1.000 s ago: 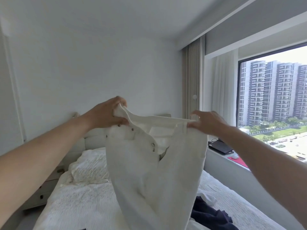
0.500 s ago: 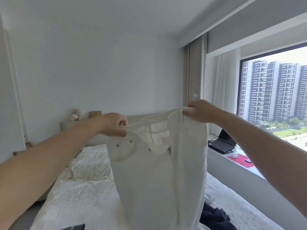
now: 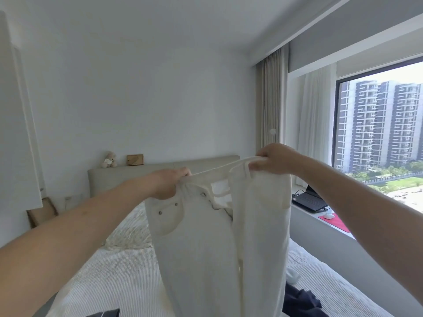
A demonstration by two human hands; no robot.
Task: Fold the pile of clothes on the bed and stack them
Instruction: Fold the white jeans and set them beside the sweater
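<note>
Above the white striped bed [image 3: 119,277], a pair of white denim trousers with small metal rivets [image 3: 212,243] hangs by its waistband, held up in the air between two outstretched arms, its legs dropping out of view at the bottom edge. At the waistband's left end the left hand [image 3: 169,184] has its fingers curled round the cloth beside the riveted pocket; at the other end, slightly higher, the right hand [image 3: 272,159] grips the band in a closed fist near a belt loop — the fabric between the two hands is pulled nearly taut. Just right of the trousers, low on the bed, lies a crumpled dark navy garment [image 3: 299,303] with a small white bundle of cloth [image 3: 293,274] behind it. Left of the trousers a rumpled, pale patterned pillow [image 3: 130,232] rests at the head of the bed, against a beige padded headboard [image 3: 128,177]. On top of the headboard sit a small cream teddy bear [image 3: 109,159] and a brown wooden frame [image 3: 135,159]. Right of the trousers, on the grey window ledge [image 3: 304,216], stand an open black laptop [image 3: 311,200] and a white computer mouse [image 3: 329,216] on a red mat [image 3: 338,224] — beyond them, the large window [image 3: 380,138] shows tall apartment towers.
</note>
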